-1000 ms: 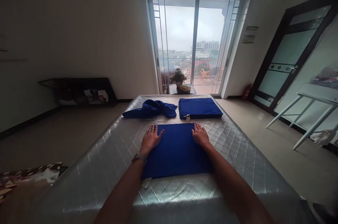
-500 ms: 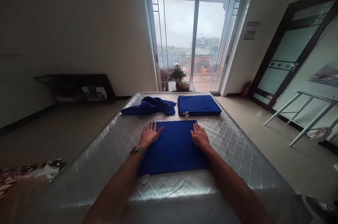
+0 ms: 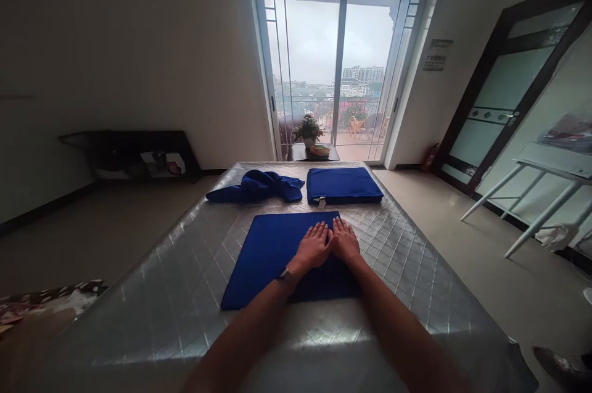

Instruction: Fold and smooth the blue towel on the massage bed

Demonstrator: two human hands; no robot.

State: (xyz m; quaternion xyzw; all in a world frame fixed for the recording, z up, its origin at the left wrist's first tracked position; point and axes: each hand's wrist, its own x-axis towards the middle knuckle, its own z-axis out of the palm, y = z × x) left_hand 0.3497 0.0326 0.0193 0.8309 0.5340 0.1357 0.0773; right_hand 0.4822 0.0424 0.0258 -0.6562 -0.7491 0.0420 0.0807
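Observation:
A flat blue towel (image 3: 268, 257) lies spread on a plastic-wrapped quilted mattress (image 3: 185, 294). My left hand (image 3: 313, 245) and my right hand (image 3: 345, 240) rest palm-down side by side on the towel's far right part, fingers stretched flat and almost touching each other. A watch sits on my left wrist. Beyond them, a neatly folded blue towel (image 3: 344, 185) lies at the mattress's far end, with a crumpled blue towel (image 3: 256, 187) to its left.
Glass sliding doors (image 3: 340, 66) open to a balcony behind a small dark table with a potted plant (image 3: 308, 131). A low dark shelf (image 3: 134, 155) stands by the left wall. White table legs (image 3: 527, 202) stand at the right. Patterned fabric (image 3: 41, 303) lies at lower left.
My left hand has slid right across the flat towel from its left edge until it is beside my right hand. The right hand has stayed near the right edge.

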